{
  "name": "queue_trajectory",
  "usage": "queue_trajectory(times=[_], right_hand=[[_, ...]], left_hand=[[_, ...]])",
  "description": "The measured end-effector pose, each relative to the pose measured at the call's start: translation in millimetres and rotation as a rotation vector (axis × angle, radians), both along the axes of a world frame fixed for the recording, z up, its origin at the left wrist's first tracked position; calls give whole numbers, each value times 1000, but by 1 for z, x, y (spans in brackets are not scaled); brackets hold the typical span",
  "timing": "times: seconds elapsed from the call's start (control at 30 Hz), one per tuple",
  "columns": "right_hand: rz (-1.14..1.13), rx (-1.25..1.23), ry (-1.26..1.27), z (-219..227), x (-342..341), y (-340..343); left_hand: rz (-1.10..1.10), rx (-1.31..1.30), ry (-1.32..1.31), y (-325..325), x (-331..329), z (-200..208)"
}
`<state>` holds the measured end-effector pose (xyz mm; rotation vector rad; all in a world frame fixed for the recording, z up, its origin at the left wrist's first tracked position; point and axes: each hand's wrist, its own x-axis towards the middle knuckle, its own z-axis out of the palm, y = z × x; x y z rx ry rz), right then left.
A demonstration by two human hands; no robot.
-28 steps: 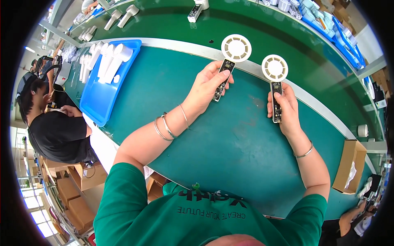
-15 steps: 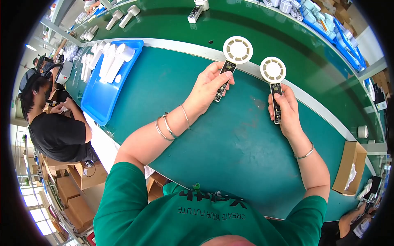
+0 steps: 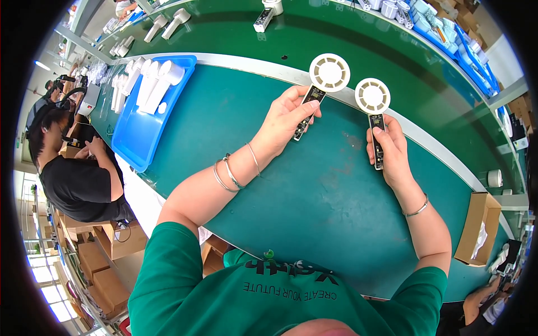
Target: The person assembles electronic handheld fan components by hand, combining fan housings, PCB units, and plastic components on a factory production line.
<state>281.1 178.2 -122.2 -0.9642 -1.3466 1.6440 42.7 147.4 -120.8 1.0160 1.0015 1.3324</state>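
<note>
Left hand: we find fingers pinching a disc-topped piece by its handle.
Right hand: fingers pinch a matching piece, leaving, we judge, both discs unobscured.

Above the flat green worktop, the left hand grips a white round-headed device with black circuitry; the right hand, a matching device.
</note>
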Motion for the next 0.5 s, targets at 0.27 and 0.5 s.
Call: queue_trajectory(times=[0.27,0.5], right_hand=[[20,15,4,0,0,0],[23,19,8,-1,1,0]], left_hand=[[-6,1,-51,2,-2,-2],[-6,-11,-76,3,-2,-3]])
